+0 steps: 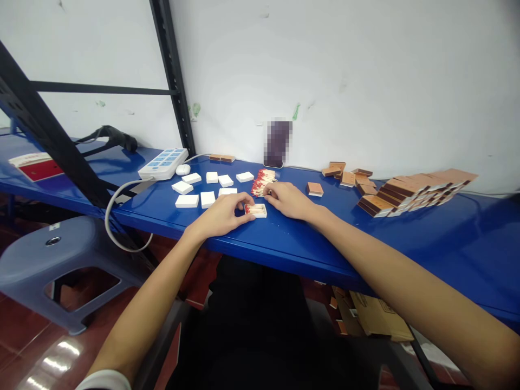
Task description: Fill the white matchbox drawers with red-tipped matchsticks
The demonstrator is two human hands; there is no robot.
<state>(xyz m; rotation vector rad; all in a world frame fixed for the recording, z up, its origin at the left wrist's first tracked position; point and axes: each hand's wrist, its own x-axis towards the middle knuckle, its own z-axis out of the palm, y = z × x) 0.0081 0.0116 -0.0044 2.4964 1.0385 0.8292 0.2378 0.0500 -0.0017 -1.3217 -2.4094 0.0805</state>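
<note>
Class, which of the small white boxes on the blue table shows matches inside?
The white box held by the left hand, just in front of the match pile. Its red-tipped matches show; the other white boxes show only plain white faces.

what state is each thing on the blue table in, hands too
left hand: fingers closed on the tray's left end
white tray: open side up, matches inside
right hand: at the match pile, grip unclear
match pile: loose, red heads mostly left
white boxes: lying flat, spread out
single brown matchbox: lying flat, apart
brown matchboxes at far right: stacked
blurred dark object: upright near the wall
</note>
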